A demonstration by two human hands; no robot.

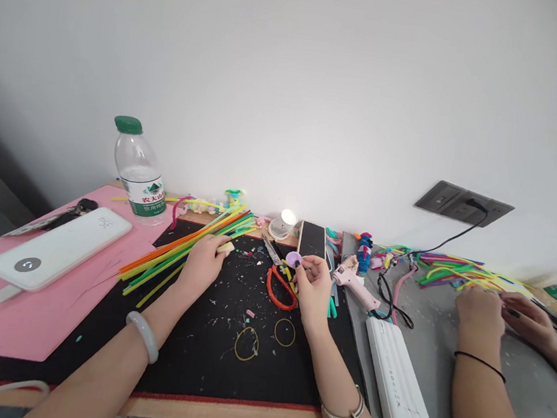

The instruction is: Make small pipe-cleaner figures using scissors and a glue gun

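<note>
My left hand (202, 259) is closed on a small cream-coloured piece (226, 248), just right of a fanned bundle of pipe cleaners (173, 247). My right hand (314, 287) pinches a small round purple piece (293, 258) that looks like a shallow cup, with something dark at its edge. Between the hands, close to the right one, lie scissors with red handles (279, 293). Two rubber bands (246, 344) rest nearer to me on the black mat (181, 359), among scattered scraps. Behind the right hand is a dark-screened phone (313, 240).
A water bottle (139, 173) and a white power bank (57, 247) stand on pink paper (65, 315) at left. A paper cup (283, 224) is by the wall. At right are a pink glue gun (357, 286), a white power strip (400, 380) and another person's hands (482, 316).
</note>
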